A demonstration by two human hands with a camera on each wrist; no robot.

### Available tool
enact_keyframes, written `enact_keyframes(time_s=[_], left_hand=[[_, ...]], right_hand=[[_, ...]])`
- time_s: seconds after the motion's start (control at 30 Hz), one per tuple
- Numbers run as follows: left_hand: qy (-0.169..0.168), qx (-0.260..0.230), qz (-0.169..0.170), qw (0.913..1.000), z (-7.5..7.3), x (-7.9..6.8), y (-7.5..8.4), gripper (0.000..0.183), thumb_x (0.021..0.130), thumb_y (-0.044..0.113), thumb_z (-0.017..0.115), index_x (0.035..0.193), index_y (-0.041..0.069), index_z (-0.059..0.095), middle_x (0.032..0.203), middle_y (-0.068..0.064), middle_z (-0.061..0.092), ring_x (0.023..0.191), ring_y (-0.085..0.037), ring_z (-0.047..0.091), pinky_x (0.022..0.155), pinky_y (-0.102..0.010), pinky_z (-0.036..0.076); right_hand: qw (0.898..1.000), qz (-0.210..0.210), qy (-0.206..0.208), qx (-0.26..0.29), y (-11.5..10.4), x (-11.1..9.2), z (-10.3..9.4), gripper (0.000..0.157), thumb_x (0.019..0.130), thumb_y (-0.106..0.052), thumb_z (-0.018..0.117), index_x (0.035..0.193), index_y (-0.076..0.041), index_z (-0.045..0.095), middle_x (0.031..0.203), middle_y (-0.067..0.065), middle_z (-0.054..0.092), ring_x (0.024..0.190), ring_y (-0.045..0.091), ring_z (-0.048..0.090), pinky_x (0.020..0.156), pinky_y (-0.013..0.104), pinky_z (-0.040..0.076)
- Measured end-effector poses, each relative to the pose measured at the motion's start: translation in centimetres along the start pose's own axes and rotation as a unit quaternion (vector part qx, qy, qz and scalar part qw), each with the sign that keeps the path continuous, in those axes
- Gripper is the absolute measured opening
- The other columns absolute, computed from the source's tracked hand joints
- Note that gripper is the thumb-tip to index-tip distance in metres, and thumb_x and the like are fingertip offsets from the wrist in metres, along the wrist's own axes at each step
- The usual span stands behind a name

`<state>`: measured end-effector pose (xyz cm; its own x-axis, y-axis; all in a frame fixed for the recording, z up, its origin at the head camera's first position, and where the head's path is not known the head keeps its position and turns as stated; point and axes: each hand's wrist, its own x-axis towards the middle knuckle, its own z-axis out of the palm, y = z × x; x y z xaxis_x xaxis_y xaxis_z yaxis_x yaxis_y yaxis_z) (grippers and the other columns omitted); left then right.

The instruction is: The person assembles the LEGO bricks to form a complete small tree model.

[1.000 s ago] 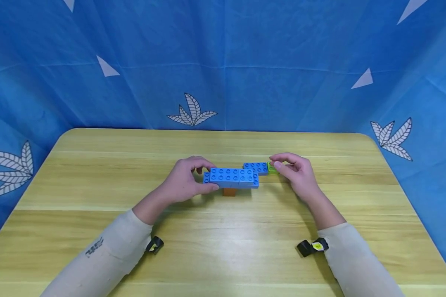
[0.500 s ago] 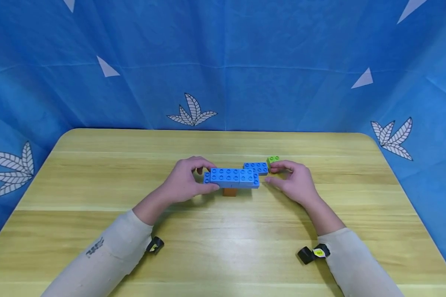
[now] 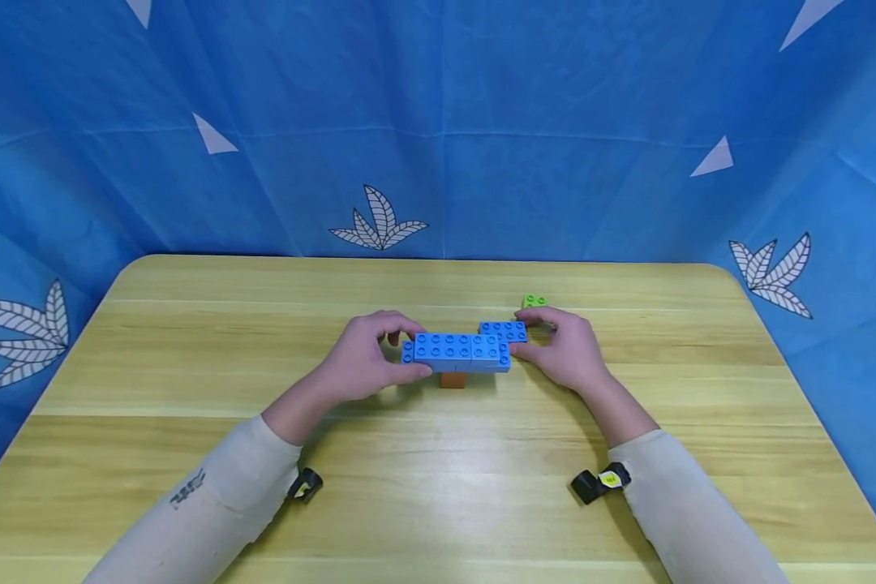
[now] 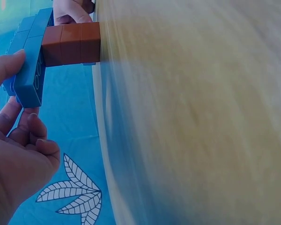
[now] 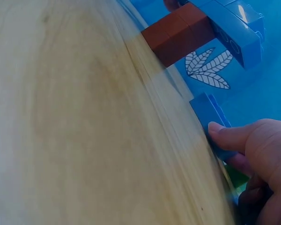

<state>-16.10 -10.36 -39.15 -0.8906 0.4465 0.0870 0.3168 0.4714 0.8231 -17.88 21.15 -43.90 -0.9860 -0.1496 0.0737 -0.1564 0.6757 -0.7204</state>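
Observation:
My left hand [image 3: 368, 357] grips the left end of a blue beam of toy building bricks [image 3: 448, 349], thumb on the near side and fingers behind. A column of brown bricks [image 4: 71, 43] stands upright on the table beneath the beam. Just behind its right end lies a loose blue brick [image 3: 502, 330], studs up. My right hand [image 3: 565, 349] pinches this brick [image 5: 206, 112] near its right end, its thumb on the near side; the fingertips on the far side are partly hidden in the right wrist view.
A small green brick [image 3: 535, 301] lies behind my right hand, partly covered by its fingers. The wooden table [image 3: 438, 478] ends at the back against a blue printed cloth [image 3: 438, 105]. A black wrist camera [image 3: 589, 487] sits at the right cuff.
My right hand has let go of the green brick, which moved back, away from the blue brick. The hand has shifted left onto the loose blue brick. My left hand stays put.

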Motion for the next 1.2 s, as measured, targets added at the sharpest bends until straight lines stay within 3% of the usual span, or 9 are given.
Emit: enact_keyframes(time_s=[0.17,0.27,0.37,0.47,0.77,0.93,1.03,1.2], left_hand=[[0.001,0.004,-0.001,1.0000,0.0,0.0,-0.1,0.039,0.077,0.022,0.089,0.112,0.014,0.074,0.097,0.003,0.063,0.087,-0.023,0.049,0.065,-0.037,0.040],[0.000,0.004,-0.003,1.0000,0.1,0.1,-0.1,0.040,0.077,0.022,0.089,0.112,0.013,0.074,0.097,0.003,0.063,0.088,-0.023,0.049,0.066,-0.037,0.040],[-0.001,0.001,-0.003,1.0000,0.1,0.1,0.0,0.039,0.077,0.022,0.089,0.112,0.013,0.074,0.098,0.003,0.063,0.088,-0.023,0.049,0.066,-0.037,0.040],[0.000,-0.002,-0.003,1.0000,0.0,0.1,0.0,0.039,0.077,0.021,0.089,0.111,0.013,0.074,0.099,0.003,0.064,0.088,-0.023,0.049,0.066,-0.038,0.040],[0.001,0.001,-0.001,1.0000,0.1,0.1,0.0,0.039,0.076,0.021,0.089,0.111,0.013,0.074,0.099,0.003,0.064,0.087,-0.023,0.049,0.066,-0.038,0.040],[0.003,0.004,0.004,1.0000,0.1,0.2,0.0,0.039,0.077,0.021,0.089,0.112,0.012,0.074,0.098,0.003,0.064,0.087,-0.023,0.049,0.067,-0.038,0.040],[0.002,0.006,0.002,1.0000,0.0,0.2,0.0,0.039,0.077,0.021,0.089,0.112,0.012,0.074,0.098,0.003,0.065,0.087,-0.023,0.049,0.068,-0.038,0.041],[0.004,0.010,0.002,0.9999,0.0,0.3,0.1,0.039,0.077,0.022,0.089,0.112,0.012,0.074,0.099,0.004,0.065,0.088,-0.023,0.050,0.069,-0.038,0.042]], right_hand=[[0.999,0.023,0.015,0.021,-0.1,-0.1,0.0,0.044,0.081,-0.027,0.086,0.119,-0.012,0.072,0.120,0.005,0.068,0.118,0.027,0.055,0.088,0.045,0.045],[0.997,0.037,0.039,0.050,-0.2,-0.3,-0.2,0.045,0.078,-0.032,0.088,0.117,-0.013,0.073,0.116,0.003,0.068,0.089,0.025,0.056,0.071,0.037,0.043],[0.995,0.033,0.063,0.076,-0.5,-0.5,-0.5,0.047,0.076,-0.034,0.089,0.115,-0.012,0.074,0.113,0.002,0.069,0.059,0.024,0.042,0.053,0.032,0.034],[0.992,0.022,0.079,0.098,-1.2,-0.6,-0.9,0.046,0.076,-0.033,0.089,0.114,-0.012,0.074,0.111,0.000,0.070,0.048,0.021,0.032,0.044,0.030,0.028],[0.978,-0.008,0.097,0.186,-4.0,-1.4,-1.6,0.041,0.078,-0.014,0.088,0.115,-0.005,0.073,0.103,0.006,0.068,0.044,0.013,0.028,0.040,0.027,0.022],[0.970,-0.032,0.094,0.221,-7.2,-2.2,-2.7,0.036,0.078,0.001,0.084,0.111,0.005,0.071,0.062,0.005,0.049,0.043,0.013,0.026,0.040,0.027,0.021],[0.966,-0.047,0.087,0.238,-7.1,-2.1,-2.5,0.036,0.077,0.002,0.085,0.110,0.003,0.072,0.052,0.005,0.033,0.043,0.015,0.026,0.040,0.028,0.020],[0.967,-0.086,0.064,0.233,-6.7,-1.8,-1.9,0.035,0.075,-0.001,0.088,0.108,-0.006,0.076,0.051,0.004,0.031,0.043,0.018,0.026,0.040,0.030,0.020]])
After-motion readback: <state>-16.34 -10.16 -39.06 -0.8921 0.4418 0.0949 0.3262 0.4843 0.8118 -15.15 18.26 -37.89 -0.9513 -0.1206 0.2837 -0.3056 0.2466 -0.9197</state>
